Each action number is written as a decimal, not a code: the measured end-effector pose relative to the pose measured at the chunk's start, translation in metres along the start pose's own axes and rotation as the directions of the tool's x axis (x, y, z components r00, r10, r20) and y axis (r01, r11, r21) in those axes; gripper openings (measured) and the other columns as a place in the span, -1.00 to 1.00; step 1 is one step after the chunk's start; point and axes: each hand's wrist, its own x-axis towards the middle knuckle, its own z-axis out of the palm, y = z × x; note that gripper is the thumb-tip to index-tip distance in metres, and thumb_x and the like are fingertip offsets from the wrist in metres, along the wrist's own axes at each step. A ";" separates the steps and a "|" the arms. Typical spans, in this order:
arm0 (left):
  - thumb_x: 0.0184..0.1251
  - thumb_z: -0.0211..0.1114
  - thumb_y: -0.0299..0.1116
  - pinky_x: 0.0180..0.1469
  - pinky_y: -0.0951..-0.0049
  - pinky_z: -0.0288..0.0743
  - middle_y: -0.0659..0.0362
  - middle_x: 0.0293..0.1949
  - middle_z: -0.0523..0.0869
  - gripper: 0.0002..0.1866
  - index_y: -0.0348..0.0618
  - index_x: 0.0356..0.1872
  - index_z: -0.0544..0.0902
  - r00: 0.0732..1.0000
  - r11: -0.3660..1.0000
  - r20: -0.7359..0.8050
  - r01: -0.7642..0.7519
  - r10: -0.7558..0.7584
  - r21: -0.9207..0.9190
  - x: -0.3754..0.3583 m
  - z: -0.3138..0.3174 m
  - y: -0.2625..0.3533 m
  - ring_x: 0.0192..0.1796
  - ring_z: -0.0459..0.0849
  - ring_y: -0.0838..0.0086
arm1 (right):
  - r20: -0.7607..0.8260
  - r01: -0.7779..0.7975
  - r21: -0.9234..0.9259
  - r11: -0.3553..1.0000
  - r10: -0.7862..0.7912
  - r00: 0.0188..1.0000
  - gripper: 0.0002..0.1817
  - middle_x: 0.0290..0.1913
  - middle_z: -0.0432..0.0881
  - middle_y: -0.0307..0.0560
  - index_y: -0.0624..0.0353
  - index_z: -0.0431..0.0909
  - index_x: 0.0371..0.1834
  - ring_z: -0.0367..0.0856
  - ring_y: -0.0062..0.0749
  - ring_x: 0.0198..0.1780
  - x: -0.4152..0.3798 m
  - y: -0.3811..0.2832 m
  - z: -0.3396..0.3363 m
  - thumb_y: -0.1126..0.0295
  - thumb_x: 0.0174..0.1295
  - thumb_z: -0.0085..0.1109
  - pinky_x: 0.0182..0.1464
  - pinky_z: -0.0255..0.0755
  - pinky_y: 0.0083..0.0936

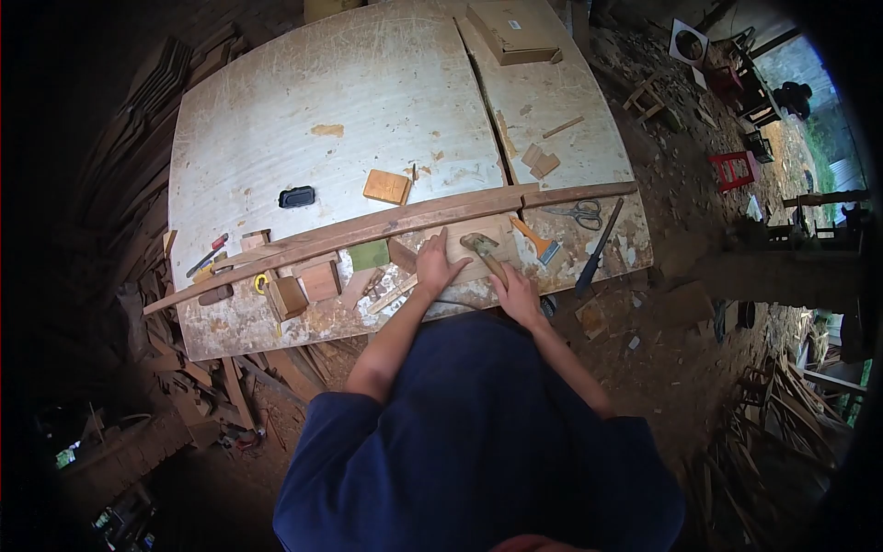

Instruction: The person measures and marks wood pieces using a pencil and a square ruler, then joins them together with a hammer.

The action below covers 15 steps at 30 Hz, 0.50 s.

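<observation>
My left hand [436,269] lies on a pale wooden board [471,270] near the bench's front edge, thumb and fingers apart. In my right hand [518,296] is the handle of a hammer [480,245], with its head over the board. Beyond both hands, a long brown wooden strip [386,224] runs across the bench. A paintbrush [535,242] with an orange handle sits right of the hammer. To the left of my left hand are a small brown block [402,256], a green piece [370,256] and a thin light stick [393,295].
On the worktable [276,138] are scissors [586,214], a dark-handled long tool [600,247], wooden blocks [321,281], a black tray [296,196], an orange-brown block [387,187] and a cardboard box [513,32]. Scrap wood [244,391] covers the floor at left; a red stool [732,171] stands right.
</observation>
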 end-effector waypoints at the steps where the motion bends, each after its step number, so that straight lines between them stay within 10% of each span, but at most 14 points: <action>1: 0.08 0.67 0.22 0.27 0.06 0.58 -0.18 0.05 0.74 0.08 -0.41 0.48 0.51 1.000 1.000 0.004 0.005 -0.005 -0.009 0.001 -0.001 0.002 0.13 0.71 -0.06 | 0.086 -0.032 -0.057 0.998 0.037 0.996 -0.58 0.05 0.78 0.30 0.20 0.59 0.26 0.75 0.36 0.03 0.003 0.003 0.001 0.14 0.53 0.27 0.02 0.65 0.07; 7: 0.09 0.67 0.18 0.27 0.06 0.58 -0.16 0.03 0.74 0.06 -0.42 0.46 0.52 1.000 1.000 -0.017 -0.015 0.014 -0.003 -0.001 0.000 0.002 0.13 0.71 -0.05 | -0.177 0.099 0.075 0.992 -0.084 0.981 -0.59 0.02 0.78 0.28 0.17 0.60 0.25 0.75 0.36 0.01 -0.006 -0.005 -0.005 0.12 0.53 0.26 0.02 0.64 0.09; 15: 0.08 0.68 0.13 0.27 0.06 0.57 -0.15 0.02 0.74 0.02 -0.42 0.43 0.54 1.000 1.000 -0.015 -0.008 0.008 -0.012 0.002 -0.003 0.004 0.13 0.71 -0.06 | -0.037 -0.017 0.043 0.999 0.019 0.999 -0.59 0.02 0.78 0.28 0.20 0.59 0.26 0.74 0.37 0.03 -0.001 0.001 -0.006 0.18 0.51 0.31 0.04 0.63 0.06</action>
